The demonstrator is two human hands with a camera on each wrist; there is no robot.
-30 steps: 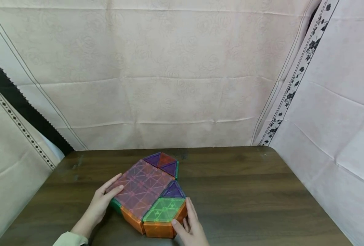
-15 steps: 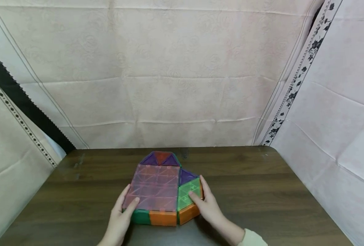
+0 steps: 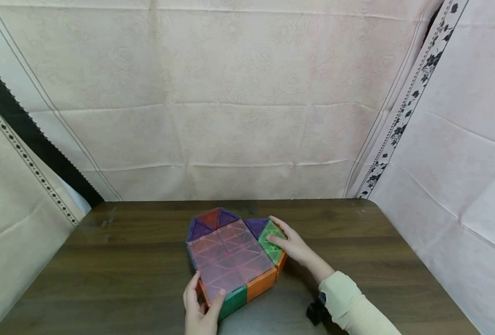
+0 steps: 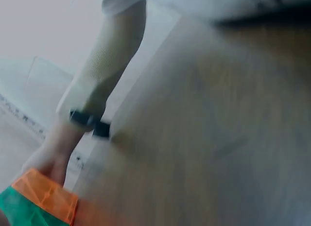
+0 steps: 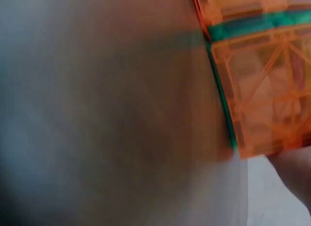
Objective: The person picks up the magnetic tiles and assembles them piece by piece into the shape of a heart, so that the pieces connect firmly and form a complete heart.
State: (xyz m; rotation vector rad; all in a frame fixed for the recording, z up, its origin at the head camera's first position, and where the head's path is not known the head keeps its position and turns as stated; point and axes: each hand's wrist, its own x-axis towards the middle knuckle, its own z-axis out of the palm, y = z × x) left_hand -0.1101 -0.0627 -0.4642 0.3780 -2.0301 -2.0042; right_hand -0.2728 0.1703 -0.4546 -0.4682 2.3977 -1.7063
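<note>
A low box-like structure of translucent magnetic tiles [image 3: 232,258] sits on the table in the head view. Its top has one large pink square, a green panel [image 3: 268,242] at the right, and purple and red triangles along the far side. Orange and green tiles form the side walls. At the near left corner my left hand [image 3: 201,307] grips it, thumb by the green wall. My right hand [image 3: 293,242] holds the right side, thumb on the green panel and fingers over the outer edge. Orange wall tiles [image 5: 267,90] fill the right wrist view's upper right.
The dark wooden table [image 3: 126,260] has light patterned cloth [image 3: 247,102] hanging behind it and cloth on both sides. A dark wrist device [image 3: 316,309] hangs below the right sleeve. Both wrist views are partly blurred.
The tile structure has turned counterclockwise, its green panel swinging from the near right to the far right. My left hand has come round to the front, and my right hand has moved farther back.
</note>
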